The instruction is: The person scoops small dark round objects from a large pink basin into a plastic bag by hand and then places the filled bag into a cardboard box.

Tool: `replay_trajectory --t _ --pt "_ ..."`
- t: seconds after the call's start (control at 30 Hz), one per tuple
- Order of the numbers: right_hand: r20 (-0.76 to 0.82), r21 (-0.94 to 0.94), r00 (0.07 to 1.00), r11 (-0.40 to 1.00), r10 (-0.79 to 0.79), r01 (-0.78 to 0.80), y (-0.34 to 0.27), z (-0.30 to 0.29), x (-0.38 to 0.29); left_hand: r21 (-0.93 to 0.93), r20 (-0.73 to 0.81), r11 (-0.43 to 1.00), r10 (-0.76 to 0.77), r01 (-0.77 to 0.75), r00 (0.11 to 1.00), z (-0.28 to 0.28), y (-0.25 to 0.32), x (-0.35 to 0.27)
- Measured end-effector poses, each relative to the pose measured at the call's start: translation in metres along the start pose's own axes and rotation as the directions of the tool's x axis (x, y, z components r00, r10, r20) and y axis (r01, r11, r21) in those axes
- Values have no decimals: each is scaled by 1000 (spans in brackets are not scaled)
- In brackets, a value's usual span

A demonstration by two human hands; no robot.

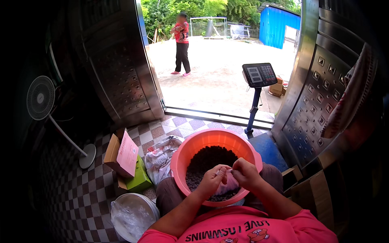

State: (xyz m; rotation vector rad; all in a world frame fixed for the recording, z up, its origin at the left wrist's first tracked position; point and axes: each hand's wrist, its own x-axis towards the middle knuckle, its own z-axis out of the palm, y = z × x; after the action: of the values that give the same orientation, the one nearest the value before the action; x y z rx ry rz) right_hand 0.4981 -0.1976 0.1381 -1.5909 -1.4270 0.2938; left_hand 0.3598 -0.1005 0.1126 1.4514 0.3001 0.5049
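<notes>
A pink-orange plastic basin rests between my knees, with many small dark round balls or berries inside. Over its near half, a thin, pinkish see-through bag hangs from both my hands. My left hand pinches the top edge of the bag from the left. Close beside it, my right hand grips the bag's top edge on the other side. My fingers hide much of the bag's mouth, and what is in the bag cannot be made out.
Left of the basin are a crumpled woven sack, a green box, an open carton and a white bucket holding clear plastic. A floor fan stands farther left. A platform scale is ahead right; a person stands outside.
</notes>
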Motion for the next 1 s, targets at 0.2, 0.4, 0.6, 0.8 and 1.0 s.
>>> replay_trajectory --t 0.2,0.4,0.6,0.8,1.0 --pt "180 247 981 969 -69 22 -17 -1 0 -140 63 987 -66 74 996 -5 -1 3" --pt "209 157 929 948 -305 276 -12 6 -3 -65 73 979 -190 195 979 -10 6 5" --pt "191 78 929 948 -319 309 -5 11 -8 -59 4 964 -260 260 966 -14 2 4" --pt "13 244 996 966 87 -88 18 12 -6 95 -46 980 -170 174 984 -9 2 3" --pt "218 588 942 736 256 -336 35 18 -1 552 -49 810 270 -199 962 -1 3 4"
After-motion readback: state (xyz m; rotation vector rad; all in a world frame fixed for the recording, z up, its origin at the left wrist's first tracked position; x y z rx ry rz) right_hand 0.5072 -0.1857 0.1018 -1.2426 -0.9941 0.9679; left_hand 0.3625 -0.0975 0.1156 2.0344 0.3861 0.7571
